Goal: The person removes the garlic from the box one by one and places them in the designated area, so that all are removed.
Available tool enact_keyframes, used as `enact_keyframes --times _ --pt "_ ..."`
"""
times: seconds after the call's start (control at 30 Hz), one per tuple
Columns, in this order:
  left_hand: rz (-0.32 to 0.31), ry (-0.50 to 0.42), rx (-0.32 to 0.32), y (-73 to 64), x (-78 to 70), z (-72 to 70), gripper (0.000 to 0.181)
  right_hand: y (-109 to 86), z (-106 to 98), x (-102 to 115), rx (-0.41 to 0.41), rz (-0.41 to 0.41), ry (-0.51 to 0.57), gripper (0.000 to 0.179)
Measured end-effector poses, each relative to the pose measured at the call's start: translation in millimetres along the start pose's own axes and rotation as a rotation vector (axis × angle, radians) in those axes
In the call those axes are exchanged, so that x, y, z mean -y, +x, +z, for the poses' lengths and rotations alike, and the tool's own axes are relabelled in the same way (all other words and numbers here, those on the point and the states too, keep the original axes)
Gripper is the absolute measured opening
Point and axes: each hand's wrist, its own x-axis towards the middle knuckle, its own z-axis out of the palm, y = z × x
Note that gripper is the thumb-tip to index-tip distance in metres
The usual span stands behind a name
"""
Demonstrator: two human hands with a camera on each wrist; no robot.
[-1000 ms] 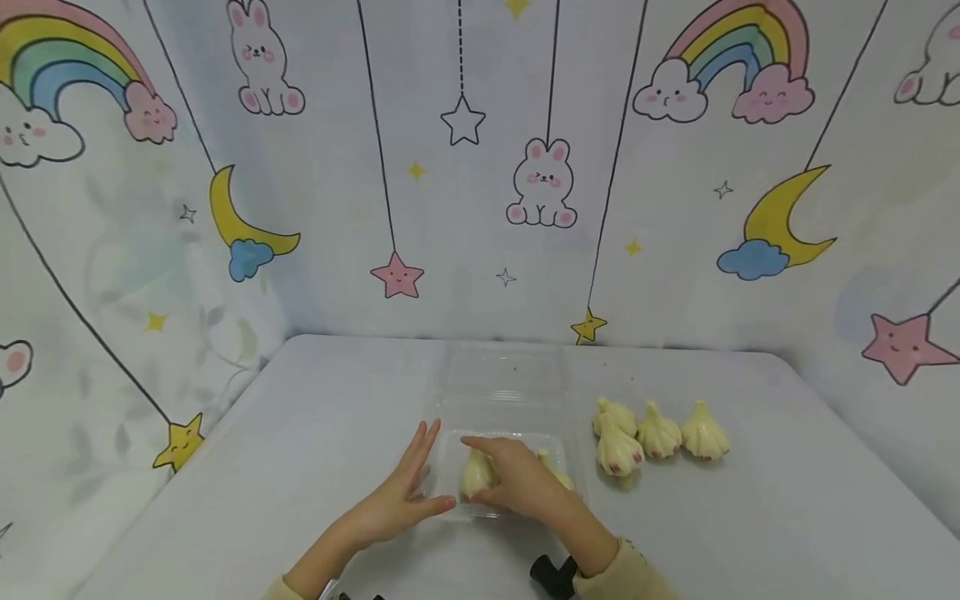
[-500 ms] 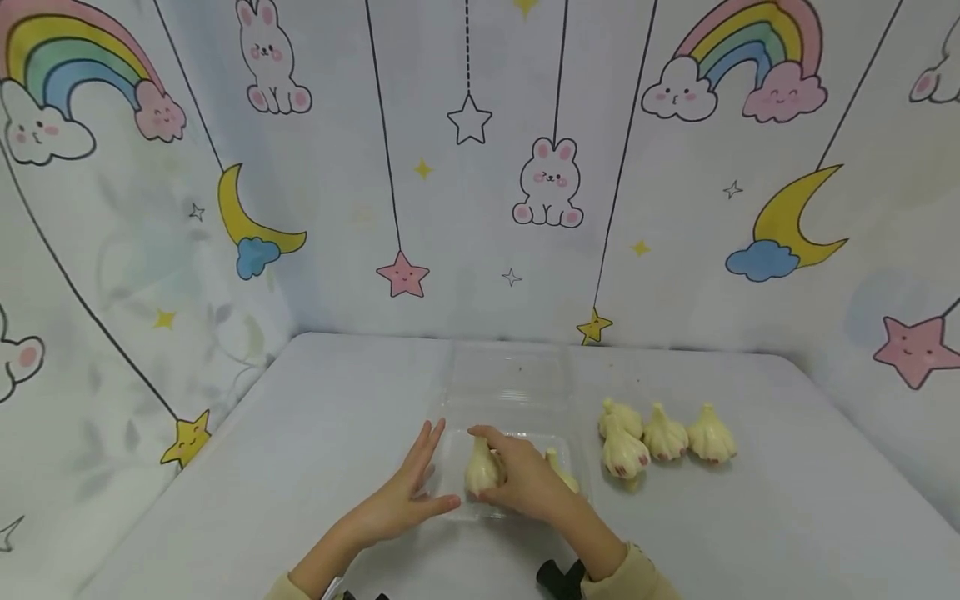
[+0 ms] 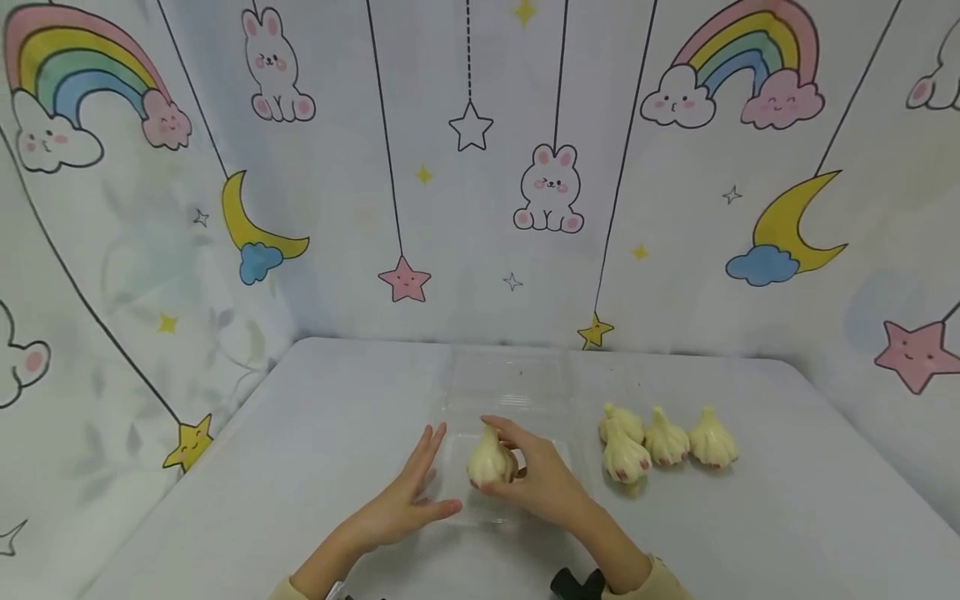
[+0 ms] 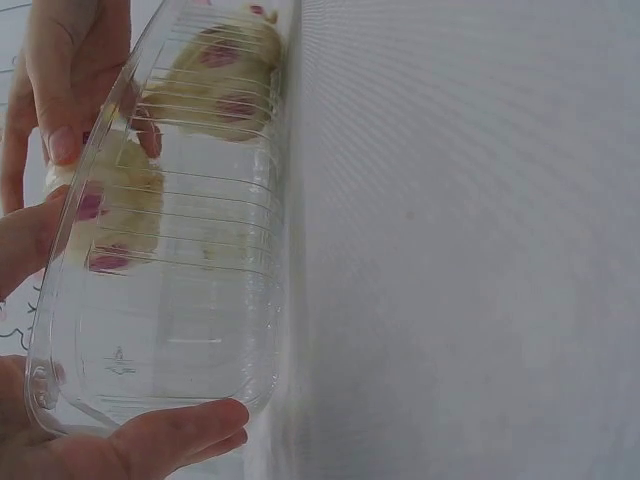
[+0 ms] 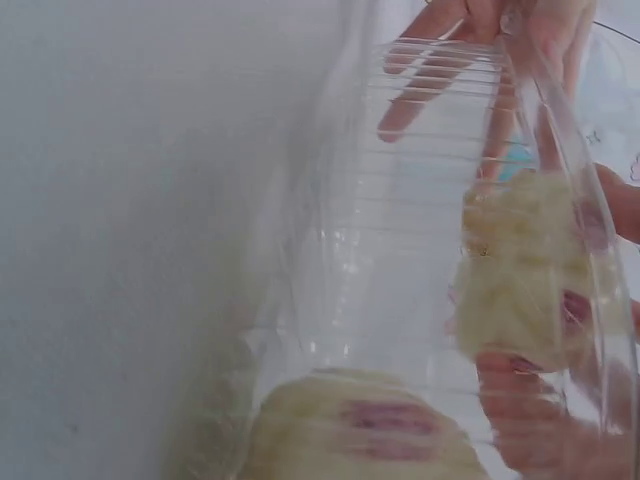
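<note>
My right hand (image 3: 542,479) grips a pale garlic bulb (image 3: 487,462) between thumb and fingers, its stem pointing up. The bulb is over the clear plastic container (image 3: 453,508), whose lid (image 3: 502,375) lies folded back. Through the wall, the left wrist view shows that bulb (image 4: 125,200) with purple marks on its base. A second bulb (image 4: 225,75) sits inside the container at the other end; the right hand hides it in the head view. My left hand (image 3: 397,504) rests at the container's left end, fingers straight and spread, thumb along its near side.
Several more garlic bulbs (image 3: 667,437) stand grouped on the white table (image 3: 352,400) right of the container. A black object (image 3: 576,583) lies by the right sleeve at the near edge. A patterned cloth wall (image 3: 510,250) encloses the table's back and sides.
My right hand has raised the garlic bulb slightly and shifted it a little right. The second bulb, partly visible before, is now behind that hand. My left hand has stayed in place.
</note>
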Motion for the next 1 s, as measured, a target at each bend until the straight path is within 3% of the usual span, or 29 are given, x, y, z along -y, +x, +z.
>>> enact_keyframes --times 0.53,1.0 --pt "0.016 0.011 -0.007 -4.0 6.9 4.0 0.091 -18.1 -21 -9 -0.065 0.022 0.056 0.075" --pt "0.036 0.024 -0.012 -1.8 3.3 0.3 0.091 -30.5 -57 -3 -0.158 0.001 -0.024 0.073"
